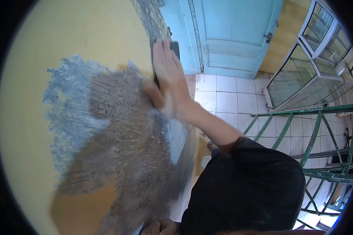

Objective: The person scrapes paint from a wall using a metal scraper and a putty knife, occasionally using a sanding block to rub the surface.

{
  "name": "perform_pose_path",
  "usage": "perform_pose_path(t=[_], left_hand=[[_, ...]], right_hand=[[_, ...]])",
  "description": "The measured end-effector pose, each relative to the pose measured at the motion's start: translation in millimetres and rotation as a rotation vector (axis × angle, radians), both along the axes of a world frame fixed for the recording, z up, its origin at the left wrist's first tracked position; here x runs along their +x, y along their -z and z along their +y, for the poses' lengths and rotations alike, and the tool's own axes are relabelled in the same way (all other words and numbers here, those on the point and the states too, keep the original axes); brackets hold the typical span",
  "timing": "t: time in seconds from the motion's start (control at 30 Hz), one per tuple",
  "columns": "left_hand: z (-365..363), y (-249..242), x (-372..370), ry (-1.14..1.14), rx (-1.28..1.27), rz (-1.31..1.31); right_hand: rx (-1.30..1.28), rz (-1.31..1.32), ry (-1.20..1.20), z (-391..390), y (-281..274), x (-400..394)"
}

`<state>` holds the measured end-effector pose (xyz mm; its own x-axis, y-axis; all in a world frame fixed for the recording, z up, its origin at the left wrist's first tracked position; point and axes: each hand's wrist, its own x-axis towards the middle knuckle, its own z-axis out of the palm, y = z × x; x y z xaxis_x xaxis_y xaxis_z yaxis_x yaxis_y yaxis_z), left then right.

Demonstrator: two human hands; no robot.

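Note:
My right hand presses a dark flat block, which looks like a sanding block, against the edge of the yellow wall. Its fingers lie over the block and the thumb side is smeared by motion. Beneath and beside it spreads a rough patch of grey-blue, scraped-looking coating, partly under my shadow. At the bottom edge of the view, my left hand shows only in part, its fingers curled close to the wall. Whatever it may hold is hidden.
A light blue door stands beyond the wall's edge. Glass-paned frames lean at the upper right. Green metal scaffolding rises on the right over the white tiled floor, close to my black sleeve.

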<state>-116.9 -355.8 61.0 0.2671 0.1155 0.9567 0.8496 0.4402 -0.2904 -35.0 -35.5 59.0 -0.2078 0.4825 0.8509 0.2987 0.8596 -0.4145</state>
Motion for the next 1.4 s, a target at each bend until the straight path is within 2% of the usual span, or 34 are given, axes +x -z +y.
perform_pose_path(t=[0.03,0.13,0.23,0.33,0.43,0.57,0.7,0.77,0.9,0.97,1.07,1.17,1.27,1.33,1.4], left_hand=[[2,-5,2,-0.02,-0.011,0.022],[-4,1,0,-0.086,-0.005,0.032],[8,3,-3,-0.013,0.114,0.023],[6,5,-2,-0.002,0.111,0.002],[-1,6,-3,-0.025,0.073,0.016],[3,6,-4,-0.001,0.056,-0.001],[8,-3,3,0.026,0.072,-0.022],[6,-2,0,0.001,0.064,0.006],[6,0,-3,-0.01,0.094,0.058],[8,1,-4,-0.004,0.064,0.047],[2,4,-2,-0.025,0.085,0.037],[-1,1,4,-0.129,0.024,0.009],[1,7,0,-0.096,0.024,-0.003],[5,9,-2,0.024,0.081,-0.028],[3,7,-1,-0.015,0.064,-0.022]], right_hand=[[0.0,0.033,0.0,7,-4,0],[-0.051,0.041,-0.065,-43,23,0],[-0.001,-0.027,-0.057,-55,39,2],[-0.018,0.024,0.017,-6,3,-3],[-0.03,0.069,-0.012,4,-2,-6],[-0.038,-0.04,-0.117,-59,40,5],[-0.037,-0.078,0.008,-18,8,3],[-0.026,-0.002,0.029,6,-5,-1],[-0.051,0.023,-0.02,-39,22,1],[-0.036,-0.066,-0.035,-57,38,3],[-0.033,0.074,-0.011,-18,8,-6],[-0.018,0.011,0.015,5,-3,-4],[-0.08,-0.038,-0.063,-41,20,2],[-0.047,-0.06,-0.066,-51,28,3],[-0.031,-0.085,-0.064,-43,32,0]])
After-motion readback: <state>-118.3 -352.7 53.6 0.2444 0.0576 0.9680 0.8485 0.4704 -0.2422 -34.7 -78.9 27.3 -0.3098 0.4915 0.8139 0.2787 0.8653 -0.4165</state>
